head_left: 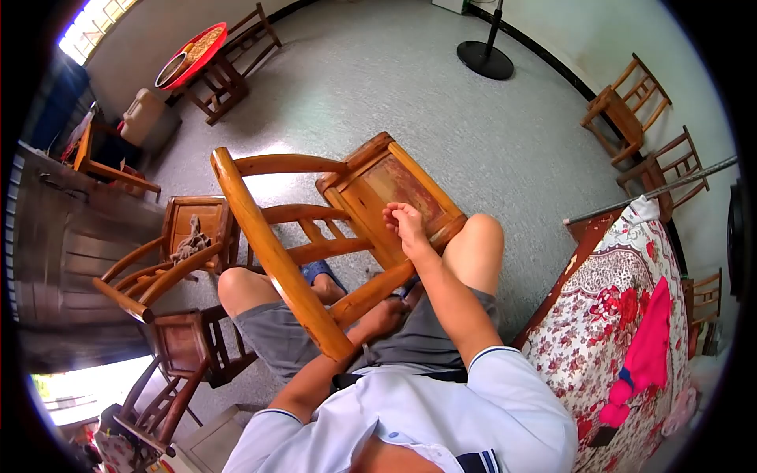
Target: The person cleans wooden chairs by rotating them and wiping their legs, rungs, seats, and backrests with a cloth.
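A wooden chair (268,244) lies tilted across my lap, its back towards me and its worn seat panel (394,193) beyond. My right hand (405,227) is raised over the seat, fingers curled together; anything between them is too small to make out. Lower down, my left hand (385,317) is closed near my lap, beside the chair's lower rail (371,293). The chair partly covers that arm, and what the fingers hold is hidden.
Left of me stand a wooden chair with a grey cloth (192,240) and another chair (180,343). A flowered cloth (583,339) covers a table at right. Further off are a fan base (485,60), a red tray (206,57) and two small chairs against the wall.
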`<state>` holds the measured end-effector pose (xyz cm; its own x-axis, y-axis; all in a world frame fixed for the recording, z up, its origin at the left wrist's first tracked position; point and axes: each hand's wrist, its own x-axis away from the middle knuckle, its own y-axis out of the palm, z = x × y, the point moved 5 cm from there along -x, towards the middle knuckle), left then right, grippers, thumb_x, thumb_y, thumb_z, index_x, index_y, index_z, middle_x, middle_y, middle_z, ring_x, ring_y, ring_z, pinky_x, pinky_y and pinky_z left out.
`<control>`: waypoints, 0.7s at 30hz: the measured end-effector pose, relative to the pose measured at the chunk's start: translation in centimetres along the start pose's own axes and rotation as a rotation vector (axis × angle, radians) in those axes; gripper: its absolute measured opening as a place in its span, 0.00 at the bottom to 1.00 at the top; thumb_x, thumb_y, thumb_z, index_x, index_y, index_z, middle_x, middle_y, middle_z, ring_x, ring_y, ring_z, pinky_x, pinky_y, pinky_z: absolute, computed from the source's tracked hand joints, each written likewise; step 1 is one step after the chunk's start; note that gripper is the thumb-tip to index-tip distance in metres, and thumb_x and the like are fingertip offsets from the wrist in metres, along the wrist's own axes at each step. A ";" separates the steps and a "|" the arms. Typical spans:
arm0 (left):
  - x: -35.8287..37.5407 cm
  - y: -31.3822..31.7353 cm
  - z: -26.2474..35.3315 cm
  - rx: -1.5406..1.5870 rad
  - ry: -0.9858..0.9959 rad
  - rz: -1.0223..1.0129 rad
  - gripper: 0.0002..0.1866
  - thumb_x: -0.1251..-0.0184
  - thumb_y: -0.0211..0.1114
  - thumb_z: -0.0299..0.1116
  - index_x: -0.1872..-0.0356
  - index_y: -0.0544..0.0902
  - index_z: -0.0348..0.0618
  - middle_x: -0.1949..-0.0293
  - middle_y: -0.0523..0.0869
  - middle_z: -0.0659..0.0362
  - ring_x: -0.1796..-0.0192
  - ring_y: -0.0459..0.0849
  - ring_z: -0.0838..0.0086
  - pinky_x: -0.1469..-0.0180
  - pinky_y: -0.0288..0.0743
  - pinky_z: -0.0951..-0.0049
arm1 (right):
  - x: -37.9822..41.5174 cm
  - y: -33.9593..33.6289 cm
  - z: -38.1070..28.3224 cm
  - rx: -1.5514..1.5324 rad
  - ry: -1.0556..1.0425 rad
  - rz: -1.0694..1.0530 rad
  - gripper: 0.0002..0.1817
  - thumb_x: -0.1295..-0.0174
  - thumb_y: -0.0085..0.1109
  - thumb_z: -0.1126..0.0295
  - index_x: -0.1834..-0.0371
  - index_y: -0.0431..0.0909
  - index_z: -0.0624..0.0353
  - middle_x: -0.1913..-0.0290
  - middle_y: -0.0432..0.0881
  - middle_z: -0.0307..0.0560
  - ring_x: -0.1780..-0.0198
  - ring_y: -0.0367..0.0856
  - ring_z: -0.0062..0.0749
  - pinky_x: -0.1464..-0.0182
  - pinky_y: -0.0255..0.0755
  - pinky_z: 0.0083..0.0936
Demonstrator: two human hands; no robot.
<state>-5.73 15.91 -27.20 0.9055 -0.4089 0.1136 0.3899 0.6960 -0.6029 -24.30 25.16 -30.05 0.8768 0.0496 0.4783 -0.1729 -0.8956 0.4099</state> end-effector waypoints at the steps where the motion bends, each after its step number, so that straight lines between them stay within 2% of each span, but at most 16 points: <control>1: -0.5 -1.0 -0.5 0.037 0.047 -0.045 0.10 0.37 0.58 0.33 0.63 0.87 0.45 0.67 0.86 0.44 0.63 0.86 0.52 0.55 0.79 0.58 | 0.7 -0.3 -0.5 -0.023 -0.018 0.012 0.09 0.32 0.49 0.76 0.55 0.79 0.59 0.60 0.85 0.42 0.59 0.83 0.23 0.59 0.77 0.18; 2: -0.8 -1.8 -2.1 0.042 0.047 -0.044 0.10 0.37 0.58 0.33 0.63 0.87 0.45 0.67 0.86 0.44 0.63 0.86 0.52 0.55 0.79 0.58 | 1.3 -0.5 -1.0 -0.019 -0.017 0.014 0.09 0.32 0.49 0.76 0.55 0.79 0.59 0.60 0.85 0.42 0.59 0.83 0.23 0.59 0.77 0.18; 5: -2.1 -2.9 -8.8 1.066 0.470 -0.365 0.19 0.30 0.53 0.38 0.45 0.77 0.36 0.54 0.85 0.45 0.54 0.86 0.56 0.49 0.80 0.59 | 3.1 -0.6 -3.4 -0.057 -0.042 -0.031 0.09 0.32 0.48 0.77 0.54 0.78 0.60 0.58 0.85 0.43 0.58 0.83 0.23 0.55 0.77 0.18; 6: -1.8 -3.4 -9.4 1.410 0.607 -0.476 0.23 0.28 0.52 0.39 0.39 0.74 0.33 0.49 0.84 0.46 0.51 0.86 0.57 0.47 0.80 0.59 | 4.0 -0.6 -4.2 0.032 -0.113 -0.032 0.09 0.31 0.48 0.77 0.53 0.78 0.61 0.58 0.85 0.43 0.58 0.83 0.23 0.55 0.77 0.18; 7: -1.1 -4.4 -7.2 1.411 0.605 -0.476 0.23 0.28 0.52 0.39 0.39 0.74 0.33 0.49 0.84 0.46 0.51 0.86 0.57 0.47 0.80 0.59 | 4.8 -1.0 -4.6 0.122 -0.181 -0.030 0.10 0.31 0.48 0.77 0.52 0.78 0.62 0.58 0.85 0.43 0.58 0.83 0.23 0.54 0.77 0.18; 8: -0.8 -5.9 -4.8 1.757 0.039 -0.197 0.23 0.27 0.52 0.39 0.38 0.73 0.35 0.47 0.84 0.47 0.49 0.86 0.58 0.46 0.80 0.59 | 5.5 -1.4 -4.4 0.187 -0.222 -0.103 0.12 0.29 0.50 0.74 0.46 0.77 0.62 0.53 0.84 0.43 0.51 0.81 0.22 0.48 0.75 0.19; 9: 0.6 -6.2 -3.2 1.990 -0.576 0.119 0.22 0.26 0.51 0.39 0.38 0.71 0.36 0.46 0.83 0.48 0.48 0.85 0.59 0.44 0.79 0.59 | 6.4 -1.5 -4.1 0.188 -0.220 -0.102 0.12 0.29 0.50 0.74 0.46 0.77 0.62 0.53 0.84 0.43 0.51 0.81 0.22 0.48 0.75 0.19; 10: 0.6 -7.0 -1.3 1.992 -0.577 0.121 0.22 0.26 0.51 0.39 0.38 0.71 0.36 0.46 0.83 0.48 0.48 0.85 0.59 0.44 0.79 0.59 | 7.6 -0.5 -4.1 0.189 -0.216 -0.252 0.15 0.29 0.52 0.72 0.41 0.74 0.62 0.50 0.83 0.43 0.49 0.80 0.23 0.46 0.73 0.19; 12: -0.3 -8.7 1.2 1.972 -0.320 0.148 0.22 0.26 0.54 0.39 0.37 0.71 0.37 0.45 0.82 0.50 0.45 0.84 0.60 0.38 0.77 0.59 | 10.1 1.7 -4.0 0.240 -0.192 -0.523 0.23 0.29 0.57 0.66 0.34 0.70 0.62 0.44 0.80 0.44 0.44 0.76 0.24 0.40 0.69 0.20; 13: -0.7 -7.7 0.1 1.975 -0.311 0.154 0.22 0.26 0.54 0.39 0.37 0.71 0.37 0.45 0.82 0.50 0.45 0.84 0.60 0.38 0.77 0.59 | 10.9 2.8 -3.7 0.291 -0.175 -0.639 0.27 0.30 0.59 0.63 0.31 0.67 0.62 0.41 0.78 0.46 0.41 0.75 0.24 0.37 0.67 0.21; 14: -1.6 -6.2 -1.6 2.004 -0.222 0.122 0.24 0.27 0.54 0.40 0.36 0.70 0.38 0.44 0.81 0.51 0.42 0.82 0.60 0.36 0.76 0.60 | 11.0 3.4 -4.0 0.573 -0.355 -0.665 0.27 0.33 0.62 0.64 0.33 0.70 0.61 0.38 0.77 0.47 0.39 0.74 0.27 0.35 0.66 0.25; 15: -2.4 -5.4 -2.2 2.029 -0.131 0.086 0.25 0.27 0.55 0.40 0.34 0.69 0.39 0.42 0.80 0.51 0.40 0.81 0.60 0.35 0.74 0.60 | 10.7 3.3 -4.4 0.579 -0.360 -0.669 0.27 0.33 0.62 0.64 0.33 0.70 0.61 0.38 0.77 0.47 0.39 0.74 0.27 0.35 0.66 0.25; 16: -2.8 -6.3 -0.3 1.861 -0.109 0.085 0.27 0.27 0.55 0.42 0.31 0.66 0.41 0.37 0.76 0.52 0.36 0.77 0.59 0.31 0.70 0.60 | 10.2 2.9 -4.6 0.553 -0.286 -0.666 0.26 0.34 0.64 0.64 0.36 0.73 0.62 0.36 0.75 0.48 0.37 0.73 0.28 0.33 0.65 0.26; 17: -3.2 -7.0 1.2 1.861 -0.100 0.080 0.27 0.27 0.55 0.42 0.31 0.66 0.41 0.37 0.76 0.52 0.36 0.77 0.59 0.31 0.70 0.60 | 9.8 2.6 -4.6 0.526 -0.210 -0.659 0.24 0.36 0.66 0.65 0.38 0.75 0.62 0.35 0.74 0.48 0.35 0.72 0.29 0.32 0.64 0.27; 18: -3.5 -7.8 2.4 1.812 -0.070 0.098 0.27 0.26 0.54 0.40 0.30 0.64 0.42 0.35 0.73 0.51 0.35 0.76 0.59 0.31 0.70 0.59 | 9.3 2.1 -4.4 0.407 -0.188 -0.615 0.16 0.36 0.64 0.70 0.47 0.79 0.64 0.38 0.77 0.47 0.39 0.75 0.29 0.36 0.69 0.27; 21: -3.6 -8.1 2.2 1.687 0.020 0.109 0.28 0.24 0.53 0.37 0.27 0.61 0.43 0.30 0.66 0.50 0.30 0.70 0.59 0.30 0.68 0.58 | 8.4 1.7 -3.2 0.246 -0.161 -0.511 0.11 0.36 0.63 0.73 0.52 0.80 0.66 0.42 0.81 0.46 0.44 0.78 0.26 0.40 0.73 0.25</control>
<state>-11.78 13.01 -20.95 0.9413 -0.3176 0.1142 0.0735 0.5230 0.8491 -18.69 25.41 -22.87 0.8820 0.4512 0.1361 0.3816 -0.8532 0.3556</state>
